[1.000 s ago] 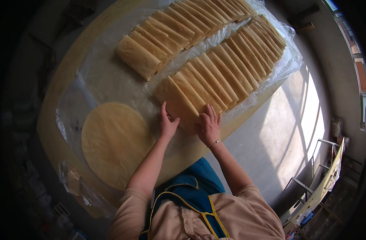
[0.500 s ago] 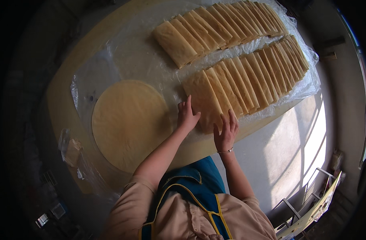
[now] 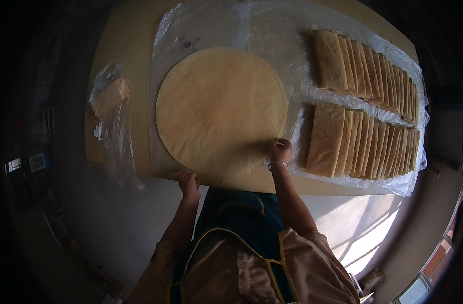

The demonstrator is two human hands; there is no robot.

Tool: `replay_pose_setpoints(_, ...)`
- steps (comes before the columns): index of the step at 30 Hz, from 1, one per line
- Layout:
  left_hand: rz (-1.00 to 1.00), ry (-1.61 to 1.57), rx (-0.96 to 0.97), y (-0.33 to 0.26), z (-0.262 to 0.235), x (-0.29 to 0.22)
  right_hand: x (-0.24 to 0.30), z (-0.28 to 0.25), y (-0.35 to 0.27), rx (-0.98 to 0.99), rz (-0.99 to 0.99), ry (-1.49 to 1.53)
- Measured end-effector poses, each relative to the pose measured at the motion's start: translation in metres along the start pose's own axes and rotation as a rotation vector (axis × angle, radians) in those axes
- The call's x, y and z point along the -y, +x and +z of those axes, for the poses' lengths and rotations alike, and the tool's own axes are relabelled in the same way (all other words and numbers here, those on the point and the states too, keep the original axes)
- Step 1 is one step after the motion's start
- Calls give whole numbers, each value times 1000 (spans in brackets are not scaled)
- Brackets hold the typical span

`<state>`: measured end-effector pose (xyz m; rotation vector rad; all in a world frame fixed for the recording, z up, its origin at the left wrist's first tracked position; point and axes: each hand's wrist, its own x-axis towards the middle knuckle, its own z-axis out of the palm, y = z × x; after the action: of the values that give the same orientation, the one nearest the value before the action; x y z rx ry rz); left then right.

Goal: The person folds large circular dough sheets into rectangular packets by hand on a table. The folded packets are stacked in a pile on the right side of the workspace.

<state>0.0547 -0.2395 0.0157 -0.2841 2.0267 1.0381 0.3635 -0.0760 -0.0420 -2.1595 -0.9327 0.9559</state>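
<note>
A large, thin, tan round sheet (image 3: 221,106) lies flat on clear plastic film. At its near right edge my right hand (image 3: 281,150) is closed in a pinch on the rim, a bracelet on the wrist. By the table's front edge, my left hand (image 3: 189,183) has its fingers curled at the sheet's near left rim. Whether the rim is between those fingers is too small to make out. Off to the right, two rows of folded tan sheets, a far row (image 3: 332,61) and a near row (image 3: 326,139), overlap like shingles.
Crinkled plastic film (image 3: 298,126) runs under the sheets and between the rows. On the left of the yellowish table (image 3: 127,40), a plastic bag (image 3: 102,83) holds a light brown block (image 3: 110,99). Sunlight falls across the floor (image 3: 373,238) at right.
Both hands have left the near row's end folded sheet and moved left to the round sheet. The right hand has gone from spread to pinching. The whole view has shifted and turned.
</note>
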Motion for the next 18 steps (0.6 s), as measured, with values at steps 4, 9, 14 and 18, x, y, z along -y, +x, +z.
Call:
replay_pose_setpoints(4, -47, -224, 118, -9, 1, 2, 1, -2, 1, -52, -10, -93)
replay_pose_setpoints(9, -70, -165, 229, -6, -1, -12, 5, 4, 3, -16, 0, -47)
replay_pose_setpoints(14, -82, -84, 212, 5, -6, -23, 11, 10, -11, -72, 11, -3)
replay_pose_setpoints(18, -58, -138, 315, 12, -12, -29, 33, 5, -24, -61, -186, -220)
